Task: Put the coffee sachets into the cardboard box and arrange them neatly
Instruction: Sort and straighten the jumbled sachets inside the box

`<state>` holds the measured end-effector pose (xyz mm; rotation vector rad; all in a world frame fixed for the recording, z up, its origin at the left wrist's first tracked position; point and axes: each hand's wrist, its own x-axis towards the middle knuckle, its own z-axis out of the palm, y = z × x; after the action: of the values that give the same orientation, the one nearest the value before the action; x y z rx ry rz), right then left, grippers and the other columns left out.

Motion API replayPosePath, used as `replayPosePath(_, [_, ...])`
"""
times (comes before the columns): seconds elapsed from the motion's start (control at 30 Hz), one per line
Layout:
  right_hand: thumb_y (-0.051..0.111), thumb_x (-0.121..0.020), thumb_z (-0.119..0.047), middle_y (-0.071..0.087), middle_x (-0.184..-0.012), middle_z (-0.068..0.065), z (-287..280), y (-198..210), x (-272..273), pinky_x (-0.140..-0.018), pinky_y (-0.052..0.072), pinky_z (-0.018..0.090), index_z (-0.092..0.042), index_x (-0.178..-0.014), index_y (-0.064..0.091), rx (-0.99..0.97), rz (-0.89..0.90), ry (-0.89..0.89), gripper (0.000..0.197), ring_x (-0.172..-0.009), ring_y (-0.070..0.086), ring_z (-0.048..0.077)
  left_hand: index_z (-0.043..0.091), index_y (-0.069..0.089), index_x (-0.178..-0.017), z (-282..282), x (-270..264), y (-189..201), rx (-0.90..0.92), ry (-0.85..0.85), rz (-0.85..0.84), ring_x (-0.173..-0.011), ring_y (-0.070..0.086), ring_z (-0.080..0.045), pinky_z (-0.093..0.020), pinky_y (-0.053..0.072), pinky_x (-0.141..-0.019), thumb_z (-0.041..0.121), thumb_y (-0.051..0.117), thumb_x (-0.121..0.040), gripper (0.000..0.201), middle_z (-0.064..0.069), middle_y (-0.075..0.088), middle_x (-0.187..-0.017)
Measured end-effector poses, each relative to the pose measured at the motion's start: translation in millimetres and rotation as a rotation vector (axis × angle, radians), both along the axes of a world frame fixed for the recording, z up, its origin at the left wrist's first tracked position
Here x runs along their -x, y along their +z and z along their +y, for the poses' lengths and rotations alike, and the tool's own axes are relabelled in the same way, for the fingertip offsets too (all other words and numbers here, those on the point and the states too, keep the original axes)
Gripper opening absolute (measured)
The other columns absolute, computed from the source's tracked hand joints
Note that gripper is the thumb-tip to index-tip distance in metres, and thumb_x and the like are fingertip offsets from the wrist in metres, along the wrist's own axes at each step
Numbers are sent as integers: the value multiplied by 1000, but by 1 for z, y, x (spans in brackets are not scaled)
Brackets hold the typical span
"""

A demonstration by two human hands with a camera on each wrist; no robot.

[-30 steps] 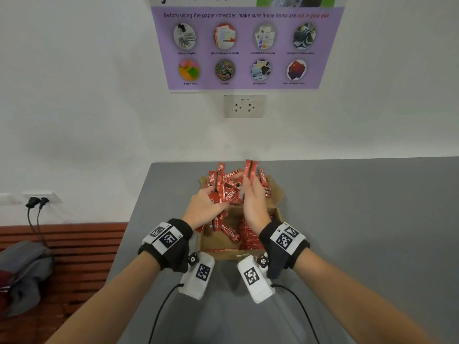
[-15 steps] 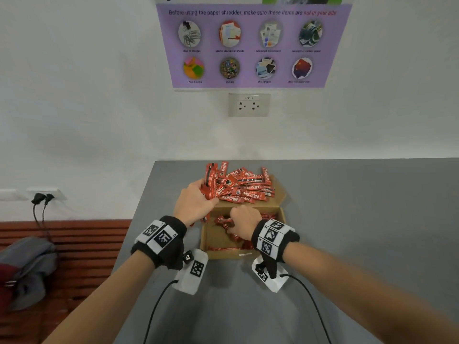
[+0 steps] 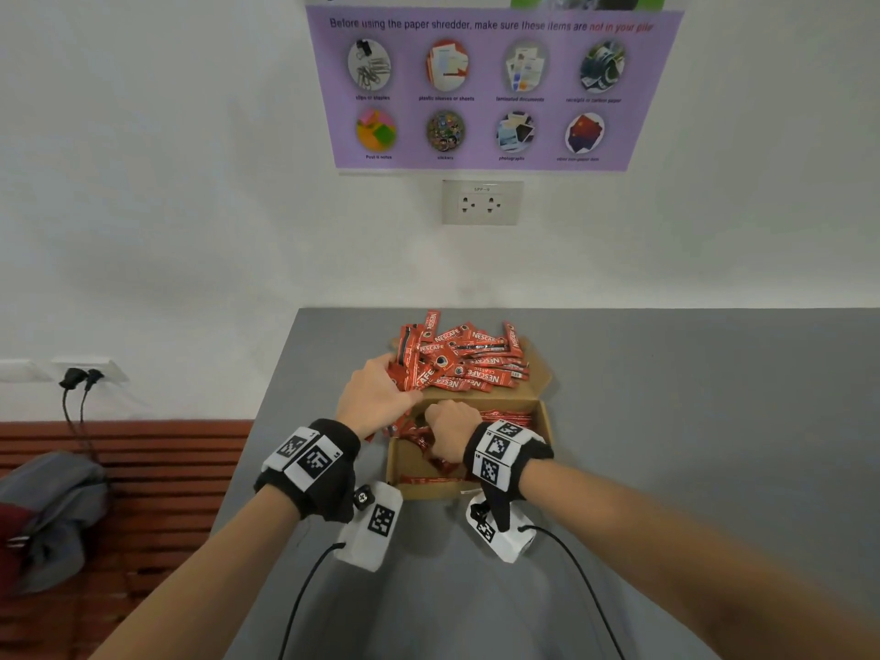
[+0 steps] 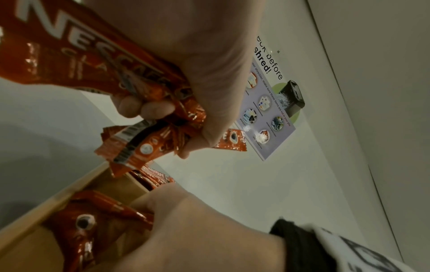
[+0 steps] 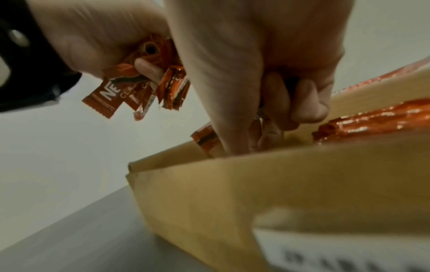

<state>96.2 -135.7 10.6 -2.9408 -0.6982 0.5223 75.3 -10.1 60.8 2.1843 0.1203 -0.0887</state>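
Note:
An open cardboard box [image 3: 544, 435] sits on the grey table [image 3: 666, 421]. Several red coffee sachets [image 3: 469, 362] are heaped on its back flap, and more lie stacked along the right side inside the box [image 5: 372, 121]. My left hand [image 3: 400, 388] grips a bundle of sachets [image 4: 139, 88] over the box's back left corner. My right hand [image 3: 438, 421] is down inside the box, fingers [image 5: 307, 103] curled round a few sachets [image 4: 93, 217] near its left half. The floor of the box under my right hand is hidden.
The table's left edge [image 3: 266, 421] runs close to the box, with a wooden bench [image 3: 143, 469] and a grey bag [image 3: 52, 512] beyond it. A white wall with a socket [image 3: 482, 202] and a purple poster [image 3: 490, 88] stands behind.
My right hand has come down from above the heap into the box with sachets. My left hand has risen slightly to the box's back left corner with its bundle.

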Motion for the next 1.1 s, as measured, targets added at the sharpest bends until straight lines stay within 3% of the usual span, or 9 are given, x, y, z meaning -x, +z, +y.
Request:
replayPosePath(0.17, [56, -87, -12, 62, -110, 17, -3, 8, -4, -73, 47, 33, -1, -106, 56, -67, 93, -52, 22, -99, 60, 32, 30, 55, -77, -1, 2, 4, -7, -15, -32, -70, 62, -15, -28, 52, -72, 15, 74, -74, 25, 11, 62, -70])
replayPosePath(0.3, [46, -92, -2, 61, -98, 14, -18, 21, -9, -66, 53, 32, 0, -115, 46, -467, 75, -271, 23, -86, 62, 27, 19, 62, -85, 5, 2, 1, 88, 86, -85, -71, 64, -10, -18, 48, -68, 21, 74, -78, 14, 4, 68, -77])
replayPosePath(0.47, [38, -97, -4, 52, -68, 0, -32, 37, 3, -46, 41, 17, -3, -107, 36, -912, -87, -400, 10, -54, 51, 12, 8, 66, -98, 1, 6, -4, 331, 55, 29, -89, 68, -33, -43, 53, -86, 19, 71, -82, 20, -8, 73, -92])
replayPosePath(0.53, [38, -98, -6, 47, -63, -3, -33, 39, 6, -43, 37, 17, -6, -98, 33, -1003, -143, -410, 4, -50, 45, 8, 2, 66, -103, -4, 8, -3, 396, -23, 66, -78, 65, -38, -42, 53, -77, 19, 70, -82, 27, -15, 71, -91])
replayPosePath(0.6, [37, -99, -11, 49, -65, -1, -32, 37, 4, -48, 40, 26, -6, -97, 34, -1029, -174, -423, 6, -52, 46, 11, -3, 64, -103, -7, 10, 0, 440, -94, 104, -48, 54, -23, -26, 47, -50, 19, 68, -83, 30, -13, 66, -73])
replayPosePath(0.67, [37, -99, -15, 56, -73, 3, -30, 33, 2, -59, 46, 39, -4, -100, 38, -1030, -164, -446, 11, -61, 55, 18, -1, 62, -91, -10, 11, 4, 448, -142, 137, -37, 41, -11, -18, 36, -38, 16, 67, -84, 19, -2, 59, -60])
replayPosePath(0.77, [35, -100, -20, 64, -96, 8, -25, 31, 6, -77, 50, 41, -7, -111, 41, -1054, -108, -459, 18, -85, 62, 23, 10, 59, -74, -14, 10, 4, 375, -145, 66, -37, 48, -13, -23, 41, -42, 17, 69, -83, 15, 4, 62, -54])
replayPosePath(0.9, [34, -97, -10, 56, -118, 1, -18, 29, 11, -99, 40, 31, -14, -125, 40, -1145, -19, -453, 29, -110, 54, 16, 11, 70, -86, -19, 7, -3, 204, -98, -96, -78, 69, -18, -35, 55, -80, 19, 75, -77, 14, -2, 73, -82])
replayPosePath(1.1, [43, -98, -23, 59, -109, -8, -32, 37, 6, -93, 42, 24, -11, -122, 50, -1238, 32, -507, 27, -97, 55, 3, 22, 59, -66, -15, 2, 5, -31, -219, -150, -57, 59, -4, -17, 43, -60, 17, 75, -77, 19, 8, 63, -63])
